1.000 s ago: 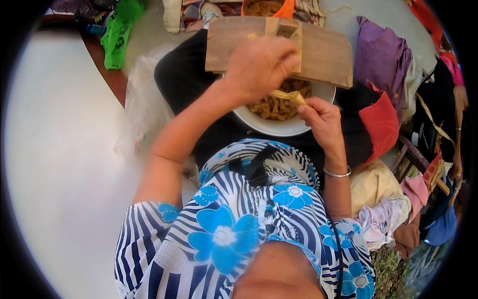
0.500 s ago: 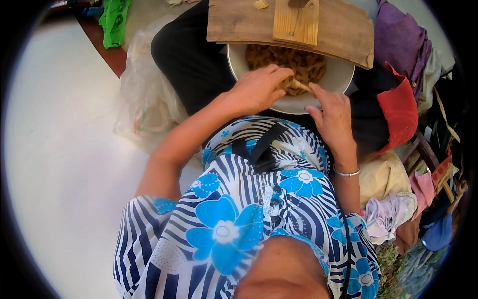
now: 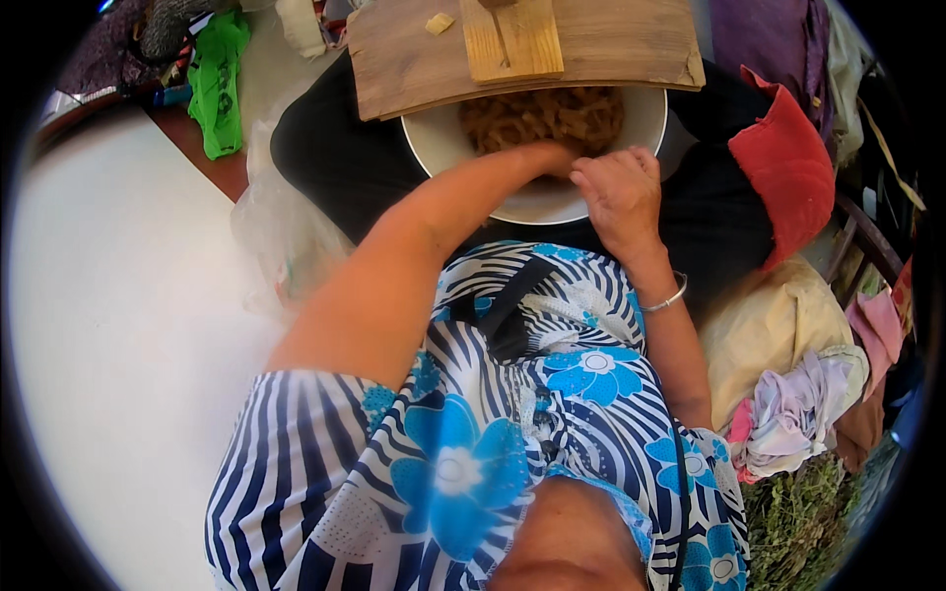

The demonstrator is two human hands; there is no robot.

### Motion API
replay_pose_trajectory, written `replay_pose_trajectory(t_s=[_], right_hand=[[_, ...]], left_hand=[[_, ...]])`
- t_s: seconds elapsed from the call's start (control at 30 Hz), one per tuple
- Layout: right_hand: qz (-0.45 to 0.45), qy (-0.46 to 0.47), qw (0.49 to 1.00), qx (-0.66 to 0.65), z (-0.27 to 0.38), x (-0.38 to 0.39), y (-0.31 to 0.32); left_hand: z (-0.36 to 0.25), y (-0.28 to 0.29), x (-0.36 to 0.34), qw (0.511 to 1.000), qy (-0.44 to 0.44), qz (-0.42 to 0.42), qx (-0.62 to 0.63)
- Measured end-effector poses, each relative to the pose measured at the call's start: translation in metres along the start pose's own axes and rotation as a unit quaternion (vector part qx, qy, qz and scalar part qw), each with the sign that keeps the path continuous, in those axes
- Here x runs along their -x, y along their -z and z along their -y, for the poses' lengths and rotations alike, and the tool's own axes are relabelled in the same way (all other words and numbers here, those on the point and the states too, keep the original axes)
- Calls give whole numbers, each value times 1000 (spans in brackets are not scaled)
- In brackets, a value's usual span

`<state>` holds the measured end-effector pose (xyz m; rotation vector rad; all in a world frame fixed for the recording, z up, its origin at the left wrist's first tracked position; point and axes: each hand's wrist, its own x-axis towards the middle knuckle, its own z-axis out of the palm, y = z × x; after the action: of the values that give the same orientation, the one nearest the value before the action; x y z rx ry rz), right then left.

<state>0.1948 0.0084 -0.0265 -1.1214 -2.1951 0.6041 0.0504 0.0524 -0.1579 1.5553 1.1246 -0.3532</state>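
A white bowl [image 3: 431, 150] rests between my black-trousered legs, with a heap of brown, strip-like pieces [image 3: 540, 116] inside. My left hand [image 3: 554, 158] reaches across the near part of the bowl, and its fingers are hidden beside and behind the other hand. Over the bowl's near right rim, my right hand [image 3: 621, 189] is closed, fingers curled in close to the left hand. Whatever it grips, if anything, is hidden. A wooden board [image 3: 631, 44] covers the far part of the bowl, with a smaller, lighter wood block [image 3: 512, 44] on top.
One small pale piece [image 3: 439, 23] lies on the board. To the left are a white surface [image 3: 128, 345], a clear plastic bag [image 3: 286, 227] and a green bag [image 3: 218, 84]. On the right, a red cloth [image 3: 785, 163] covers my knee, near bundled cloths [image 3: 788, 414].
The pale strip seen between my hands is out of sight. My left hand has moved rightward, deeper behind the right, whose fingers have curled in. The whole view has shifted slightly.
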Motion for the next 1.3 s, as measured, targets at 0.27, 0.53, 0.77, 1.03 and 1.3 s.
replay_pose_trajectory(t_s=[0.27, 0.53, 0.77, 1.03, 1.3], right_hand=[[12, 15, 1000, 15, 11, -6, -3], [14, -6, 1000, 22, 18, -13, -14], [-6, -15, 998, 58, 22, -17, -21], [-14, 14, 998, 58, 19, -14, -21], [-24, 19, 998, 46, 21, -17, -20]], left_hand=[[111, 63, 12, 853, -17, -503, -138], [93, 52, 0, 939, 124, -309, -88], [39, 49, 5, 982, 147, -110, -48], [-19, 43, 89, 980, 134, 75, -123], [97, 1, 40, 865, 129, -305, -377]])
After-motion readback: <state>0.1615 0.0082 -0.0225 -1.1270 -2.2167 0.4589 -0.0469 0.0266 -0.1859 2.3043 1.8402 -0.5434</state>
